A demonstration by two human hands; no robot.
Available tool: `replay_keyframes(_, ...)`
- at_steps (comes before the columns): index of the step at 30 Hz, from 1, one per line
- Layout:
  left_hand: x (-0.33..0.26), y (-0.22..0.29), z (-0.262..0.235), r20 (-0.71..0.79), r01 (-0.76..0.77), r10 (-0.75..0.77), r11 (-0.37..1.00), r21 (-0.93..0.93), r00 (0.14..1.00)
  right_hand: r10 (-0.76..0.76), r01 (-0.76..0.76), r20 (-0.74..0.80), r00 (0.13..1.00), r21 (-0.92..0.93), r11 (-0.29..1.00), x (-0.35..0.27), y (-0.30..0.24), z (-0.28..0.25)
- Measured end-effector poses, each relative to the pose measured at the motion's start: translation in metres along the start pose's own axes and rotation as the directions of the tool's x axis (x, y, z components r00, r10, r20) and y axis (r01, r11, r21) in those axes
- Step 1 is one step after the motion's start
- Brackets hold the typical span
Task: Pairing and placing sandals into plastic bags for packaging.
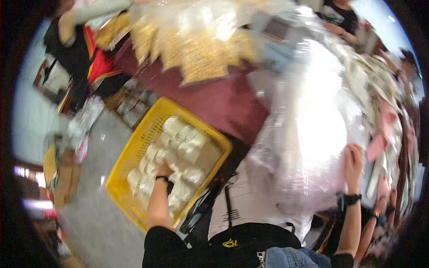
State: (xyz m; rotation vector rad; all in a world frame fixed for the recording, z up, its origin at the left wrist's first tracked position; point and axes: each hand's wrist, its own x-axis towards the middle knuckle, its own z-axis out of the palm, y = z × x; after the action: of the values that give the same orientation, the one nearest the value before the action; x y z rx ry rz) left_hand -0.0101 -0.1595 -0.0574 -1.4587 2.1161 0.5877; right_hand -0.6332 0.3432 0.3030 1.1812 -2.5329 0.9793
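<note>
The person's left hand (164, 169) reaches down into a yellow basket (193, 119), among white rounded bundles (193, 175) that look wrapped in clear film. The basket sits tilted across the view beside a maroon cloth (205, 100), close to the body, probably so that the bundles lie within easy reach; its raised, slotted walls seem to keep the loose pile together. The right hand (355, 154) is well apart from the left, up at the far side of a large heap of clear plastic (304, 134), its fingers curled in; perhaps it steadies the slippery sheeting, though whether it pinches any cannot be told. Bags of yellow pieces (203, 58) lie along the back of the cloth, which likely leaves the near side for the basket. Much is uncertain: the left fingertips sink among the bundles and blur, so whether they grip one cannot be told, and the lower layer in the basket is covered by the upper one. Glare whitens the middle of the plastic, hiding whatever may lie inside or beneath it. Near the right edge, another forearm (367, 232) shows without its owner, and a person in dark clothes (67, 42) is cut off at upper left.
</note>
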Motion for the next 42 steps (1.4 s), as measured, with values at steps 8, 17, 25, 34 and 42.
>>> replay_keyframes(8,-0.192,0.259,-0.188,-0.635,-0.733,0.427,0.582,-0.352,0.644,0.044,-0.041,-0.047,0.998,0.062,0.997,-0.019,-0.017,-0.031)
replay_keyframes(17,-0.342,0.444,-0.225,-0.593,-0.962,0.771,-0.096,0.255,-0.234,-0.215,0.208,0.009,0.977,-0.287,0.935,-0.001,-0.031,-0.013)
replay_keyframes(25,-0.315,0.537,-0.193,-0.346,-0.87,0.935,0.11,0.48,-0.073,-0.137,0.143,-0.276,0.951,0.004,0.99,0.011,0.017,-0.071)
replay_keyframes(34,-0.273,0.541,-0.193,-0.433,-0.952,0.895,0.03,0.303,-0.11,0.686,-0.068,-0.356,0.635,0.859,0.508,0.046,0.112,-0.131)
replay_keyframes(42,-0.279,0.554,-0.185,-0.451,-0.971,0.888,0.022,0.237,-0.09,0.634,-0.066,-0.157,0.757,0.947,0.314,0.058,0.151,-0.11)
